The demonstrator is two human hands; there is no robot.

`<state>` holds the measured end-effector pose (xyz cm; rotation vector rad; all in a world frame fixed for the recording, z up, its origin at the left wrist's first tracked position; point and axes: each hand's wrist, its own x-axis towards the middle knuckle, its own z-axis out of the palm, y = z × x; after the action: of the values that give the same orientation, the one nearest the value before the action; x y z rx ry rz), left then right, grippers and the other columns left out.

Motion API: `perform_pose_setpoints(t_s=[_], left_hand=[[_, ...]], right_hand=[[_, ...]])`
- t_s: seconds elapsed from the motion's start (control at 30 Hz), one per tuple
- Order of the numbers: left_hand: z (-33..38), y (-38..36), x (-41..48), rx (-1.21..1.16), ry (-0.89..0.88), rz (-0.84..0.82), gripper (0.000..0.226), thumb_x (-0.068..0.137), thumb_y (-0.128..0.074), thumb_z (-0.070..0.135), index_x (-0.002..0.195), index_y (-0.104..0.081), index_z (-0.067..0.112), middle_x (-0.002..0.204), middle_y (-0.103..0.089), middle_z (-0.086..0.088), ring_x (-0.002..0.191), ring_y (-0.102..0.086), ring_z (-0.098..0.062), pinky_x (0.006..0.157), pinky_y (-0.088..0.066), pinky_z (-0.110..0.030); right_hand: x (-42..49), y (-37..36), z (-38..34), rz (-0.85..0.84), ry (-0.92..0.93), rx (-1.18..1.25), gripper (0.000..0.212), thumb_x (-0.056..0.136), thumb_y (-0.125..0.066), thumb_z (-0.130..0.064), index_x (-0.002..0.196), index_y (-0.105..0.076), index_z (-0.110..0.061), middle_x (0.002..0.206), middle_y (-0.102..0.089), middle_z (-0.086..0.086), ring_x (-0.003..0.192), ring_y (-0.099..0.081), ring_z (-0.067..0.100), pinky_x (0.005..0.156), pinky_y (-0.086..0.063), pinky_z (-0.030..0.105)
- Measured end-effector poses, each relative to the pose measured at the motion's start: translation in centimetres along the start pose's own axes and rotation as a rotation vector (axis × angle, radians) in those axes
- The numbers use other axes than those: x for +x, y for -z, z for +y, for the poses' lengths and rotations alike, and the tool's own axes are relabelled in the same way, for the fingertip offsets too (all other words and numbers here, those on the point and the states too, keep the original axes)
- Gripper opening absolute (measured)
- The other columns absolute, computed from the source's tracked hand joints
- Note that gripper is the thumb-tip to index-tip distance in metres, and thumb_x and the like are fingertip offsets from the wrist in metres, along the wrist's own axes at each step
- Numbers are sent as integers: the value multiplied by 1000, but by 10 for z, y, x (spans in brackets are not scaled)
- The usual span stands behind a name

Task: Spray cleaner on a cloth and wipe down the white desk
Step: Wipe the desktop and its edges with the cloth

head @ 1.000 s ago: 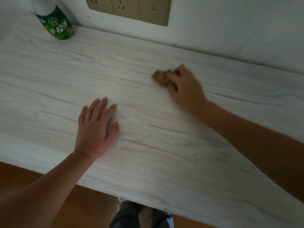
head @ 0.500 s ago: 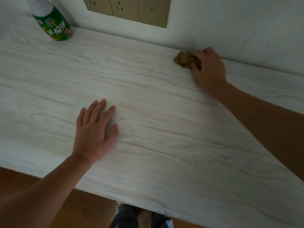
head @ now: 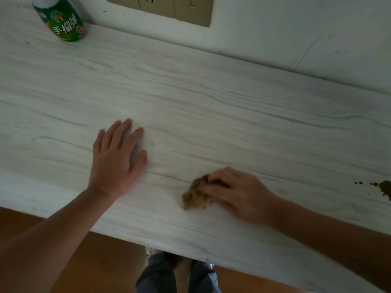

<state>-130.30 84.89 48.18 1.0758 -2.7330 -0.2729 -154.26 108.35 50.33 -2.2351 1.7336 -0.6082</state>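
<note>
Desk (head: 232,98) with a brown cloth (head: 196,196) gripped at five o'clock

White with grey wood-grain streaks, the desk fills most of the view from nine o'clock to three o'clock, and its near edge slants down toward five o'clock. A white wall (head: 296,28) meets its back edge from twelve to two o'clock. Brown floor (head: 95,261) shows below the near edge at seven o'clock, with grey trouser legs (head: 156,275) at six o'clock.

The left hand (head: 116,163) lies flat on the desk at about eight o'clock, just left of centre. Its palm is down, its fingers are straight and slightly spread, and it holds nothing. The right hand (head: 241,195) sits at about five o'clock near the front edge. Its fingers are curled over the cloth, clutching it and pressing it onto the surface; both are blurred.

A beige socket panel (head: 169,7) is set in the wall at twelve o'clock. A green-labelled cleaner bottle (head: 63,22) with a white top stands on the desk at eleven o'clock, close to the wall. The cloth is a crumpled wad poking out to the left of the right hand's fingers, touching the desk and well apart from the left hand. Dark brown spots (head: 384,187) mark the desk at three o'clock, at the frame's edge.
</note>
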Motion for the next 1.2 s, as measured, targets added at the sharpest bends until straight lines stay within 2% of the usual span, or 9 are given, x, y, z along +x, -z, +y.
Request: perform_pose_setpoints(t_s=[0.1, 0.23, 0.37, 0.47, 0.7, 0.77, 1.0, 1.1, 1.2], left_hand=[[-1, -2, 1, -1, -1, 2, 60, 98, -40, 47, 151, -47, 19, 163, -36, -11, 155, -27, -31, 127, -16, -54], [-2, -3, 0, 3, -11, 10, 60, 97, -41, 47, 150, -47, 20, 163, -37, -10, 154, -27, -31, 127, -16, -53], [-2, -2, 2, -8, -4, 4, 60, 97, -42, 47, 150, -47, 20, 163, -36, -10, 154, -27, -31, 126, -16, -53], [0, 0, 2, -11, -4, -1, 61, 96, -41, 46, 150, -48, 19, 163, -37, -11, 154, -27, -32, 126, -17, -55], [2, 2, 1, -14, 5, -17, 62, 96, -40, 46, 151, -47, 19, 164, -36, -11, 155, -26, -32, 126, -17, -55], [3, 2, 1, -15, 10, -25, 62, 96, -40, 46, 151, -48, 19, 164, -36, -11, 155, -26, -32, 126, -17, -55], [5, 5, 0, -14, 22, -27, 63, 95, -39, 47, 150, -49, 18, 163, -37, -10, 155, -26, -31, 126, -18, -55], [6, 6, 0, -23, 26, -36, 64, 95, -39, 48, 150, -48, 18, 164, -36, -10, 155, -25, -31, 126, -17, -55], [6, 9, -3, -7, 25, -48, 64, 95, -37, 48, 151, -47, 18, 164, -35, -11, 155, -24, -31, 126, -16, -55]], right_hand=[[29, 27, 56, 156, -195, -102, 32, 95, -67, -18, 127, -68, -14, 117, -63, 12, 105, -62, 30, 85, -54, 37], [85, 72, 158, 309, -536, -305, 37, 94, -58, -24, 131, -62, -18, 123, -55, 15, 114, -53, 33, 91, -50, 44], [104, 84, 203, 447, -850, -313, 39, 93, -53, -25, 131, -62, -20, 129, -52, 15, 120, -51, 33, 95, -46, 40], [97, 64, 170, 406, -712, -259, 37, 93, -57, -22, 129, -64, -20, 122, -55, 13, 114, -53, 32, 92, -46, 38], [30, 48, 106, 81, -84, -195, 31, 96, -63, -19, 127, -68, -16, 119, -62, 7, 103, -60, 24, 80, -52, 32], [36, 59, 131, 99, -138, -271, 33, 96, -62, -22, 128, -67, -17, 120, -63, 8, 105, -59, 26, 80, -52, 35], [78, 86, 209, 387, -753, -333, 38, 96, -51, -22, 133, -60, -17, 125, -51, 16, 115, -50, 35, 92, -48, 43], [76, 70, 178, 382, -753, -294, 39, 96, -52, -20, 134, -59, -20, 124, -51, 14, 114, -49, 33, 91, -47, 42], [57, 42, 115, 332, -572, -229, 40, 94, -57, -18, 134, -61, -20, 117, -54, 13, 107, -51, 32, 85, -48, 39]])
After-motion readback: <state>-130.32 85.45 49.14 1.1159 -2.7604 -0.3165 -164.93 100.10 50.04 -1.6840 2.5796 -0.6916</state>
